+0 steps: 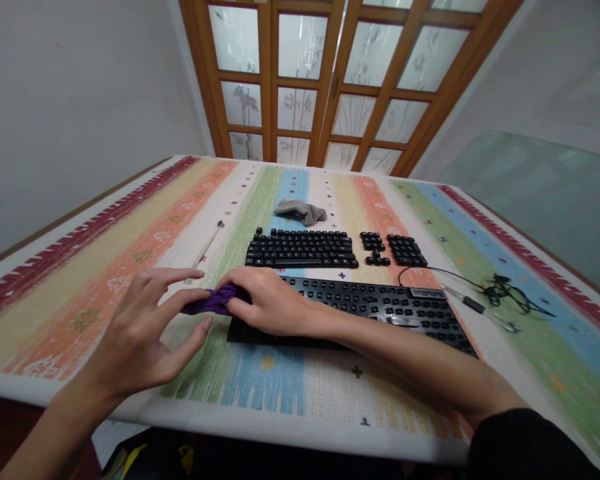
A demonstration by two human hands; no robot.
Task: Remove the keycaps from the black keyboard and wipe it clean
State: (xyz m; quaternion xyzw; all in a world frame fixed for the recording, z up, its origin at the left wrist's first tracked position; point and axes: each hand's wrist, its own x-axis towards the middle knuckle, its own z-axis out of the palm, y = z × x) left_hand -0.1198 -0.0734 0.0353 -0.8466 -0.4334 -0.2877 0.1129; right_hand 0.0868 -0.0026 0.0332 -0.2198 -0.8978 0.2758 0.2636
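Observation:
My right hand (265, 300) grips a bunched purple cloth (205, 305) at the left end of a black keyboard base (375, 303). The base has had its keycaps taken off, leaving bare switch posts. My left hand (147, 327) is left of the cloth, thumb and fingers apart; its index fingertip appears to touch the cloth's edge. My right forearm crosses over the base and hides part of it. Behind the base lie the loose black keycaps (303, 249), set out in keyboard order, with the number-pad keycaps (407, 251) in a separate block.
A crumpled grey cloth (303, 212) lies behind the keycaps. At the right rests a coiled black cable (510, 293) near a brush-like tool with a dark grip (473, 305). A thin stick (210, 240) lies at the left. The striped tablecloth (145, 220) covers the table; wood-framed glass doors stand beyond.

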